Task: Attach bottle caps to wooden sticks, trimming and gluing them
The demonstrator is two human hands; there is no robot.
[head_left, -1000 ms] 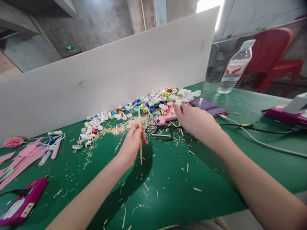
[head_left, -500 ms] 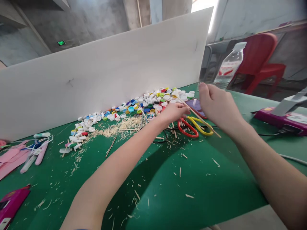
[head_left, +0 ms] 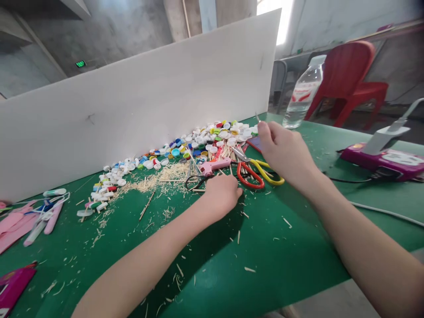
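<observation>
Low over the green table, my left hand (head_left: 222, 194) has its fingers curled downward beside the pink glue gun (head_left: 215, 166); what they hold, if anything, is hidden. Higher up and to the right, my right hand (head_left: 286, 148) is closed, with the small tip of a thin object (head_left: 257, 117) poking out above its thumb. Between the hands lie scissors with red handles (head_left: 251, 176) and scissors with yellow handles (head_left: 267, 173). Black scissors handles (head_left: 195, 182) sit left of my left hand. Thin wooden sticks (head_left: 227, 151) lie behind the glue gun.
Colourful bottle caps (head_left: 175, 153) and wood shavings (head_left: 150, 182) spread along a white board (head_left: 139, 110). A water bottle (head_left: 304, 95) and a purple power strip (head_left: 386, 162) stand right, near a red chair (head_left: 351, 75). Pink pieces (head_left: 16, 223) lie left.
My left hand has come down and nearer, uncovering the glue gun. The long wooden stick that ran between my hands no longer shows. The view has shifted slightly.
</observation>
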